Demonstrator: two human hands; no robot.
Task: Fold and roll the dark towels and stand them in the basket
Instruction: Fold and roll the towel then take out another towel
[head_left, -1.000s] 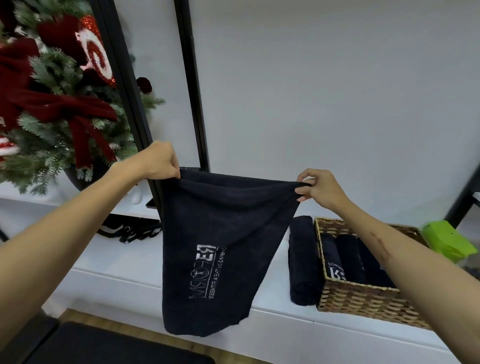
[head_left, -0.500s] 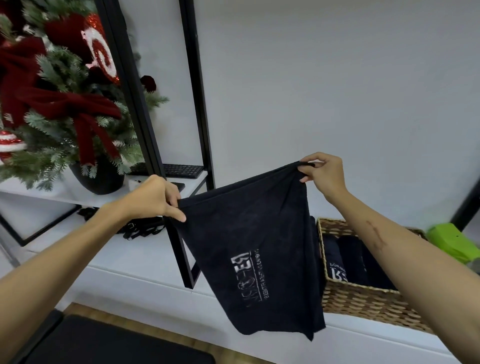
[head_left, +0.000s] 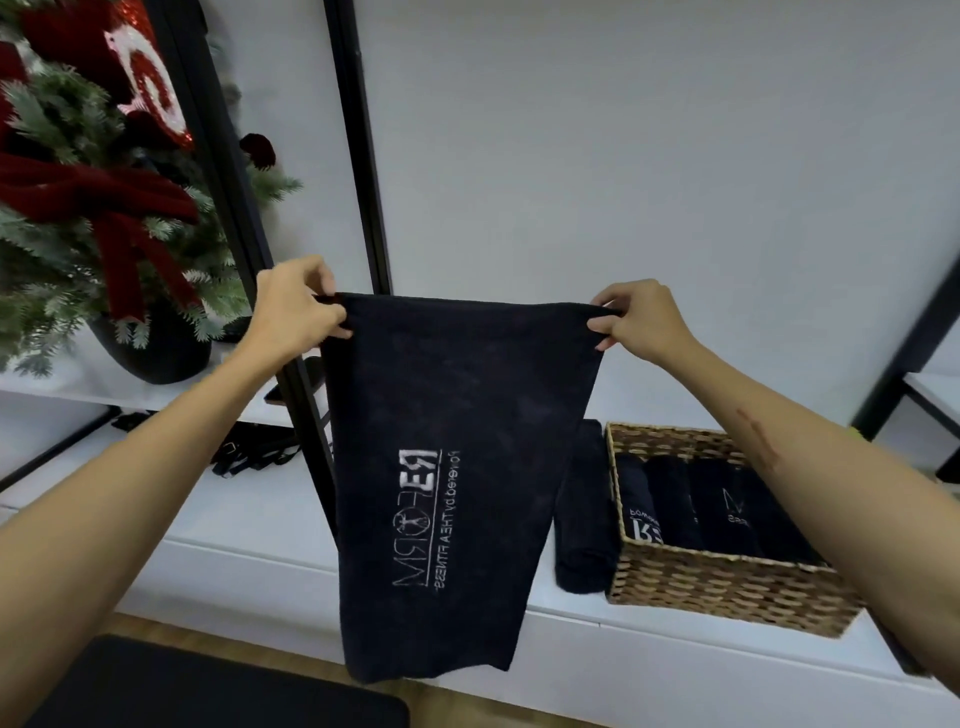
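A dark towel hangs mid-frame, long axis vertical, its white print turned sideways. The left hand pinches its upper left corner, the right hand its upper right — top edge taut and level. At lower right, the wicker basket holds rolled towels, partly hidden behind the right forearm; another roll lies just beside it.

Rolled towel left of basket

head cam | faces forward-down | close over shelf (single view)
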